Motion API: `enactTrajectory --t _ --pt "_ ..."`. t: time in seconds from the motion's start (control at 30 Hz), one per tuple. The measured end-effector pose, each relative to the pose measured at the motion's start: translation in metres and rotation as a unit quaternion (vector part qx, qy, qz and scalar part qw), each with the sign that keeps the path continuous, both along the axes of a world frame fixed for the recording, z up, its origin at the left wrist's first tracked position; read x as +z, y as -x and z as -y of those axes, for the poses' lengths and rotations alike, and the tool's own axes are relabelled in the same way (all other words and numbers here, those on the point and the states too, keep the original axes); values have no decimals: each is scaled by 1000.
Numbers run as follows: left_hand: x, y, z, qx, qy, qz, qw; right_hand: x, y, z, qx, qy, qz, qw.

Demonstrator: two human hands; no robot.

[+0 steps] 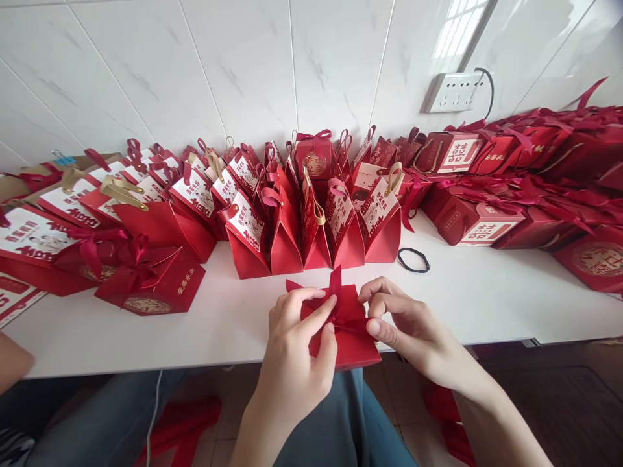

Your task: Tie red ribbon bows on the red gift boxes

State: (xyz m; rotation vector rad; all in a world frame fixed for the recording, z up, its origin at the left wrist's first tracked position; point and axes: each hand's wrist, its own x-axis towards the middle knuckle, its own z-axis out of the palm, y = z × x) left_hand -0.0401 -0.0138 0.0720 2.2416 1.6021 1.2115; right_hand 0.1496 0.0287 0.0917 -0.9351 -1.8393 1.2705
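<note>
A red gift box (353,353) sits at the table's front edge before me, with a dark red ribbon (335,280) gathered into a bow on its top. My left hand (299,344) lies over the box's left side, its fingertips and thumb closed around the ribbon near the knot. On the right, my right hand (411,327) pinches the ribbon's right-hand part between thumb and curled fingers. The knot is partly hidden by my left fingers.
Red peaked gift boxes (250,256) with ribbon handles crowd the back of the white table (233,331). Bow-tied boxes (156,288) stand left; more boxes (487,227) are stacked right. A black hair tie (413,260) lies nearby. Another person's arm (12,363) shows at far left.
</note>
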Motion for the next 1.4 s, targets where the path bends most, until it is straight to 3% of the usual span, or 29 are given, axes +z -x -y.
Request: enactTrajectory --t 0.17,0.47,0.57,0.63,0.7,0.77,0.87,0.93,1.07,1.13,1.27,1.4 --pt "-1 0 1 0 -8 0 1000 0 -1 -5 55 84 -38 994" --pt "0 0 0 0 3 7 1000 -14 9 -6 -95 57 42 993" --pt "-3 2 6 -11 -4 68 998 -15 4 0 -140 61 38 987" --pt "-7 6 13 14 -42 126 991 -14 1 7 -160 64 36 984" --pt "-10 10 19 87 -59 181 978 -12 -2 15 -161 68 52 983" --pt "-12 14 23 149 9 232 961 -10 -1 22 -145 75 79 983" --pt "-8 14 22 143 204 296 922 -11 4 24 -123 96 84 984" --pt "-3 12 19 125 271 320 899 -14 9 21 -119 109 55 985" --pt "-6 10 12 105 275 381 877 -23 18 12 -93 134 -47 986" --pt "-12 10 10 84 270 441 852 -27 21 9 -84 170 -108 976" --pt "-25 12 9 24 278 547 790 -35 25 7 -86 259 -215 938" --pt "-30 9 11 8 266 582 769 -38 26 6 -93 316 -277 903"
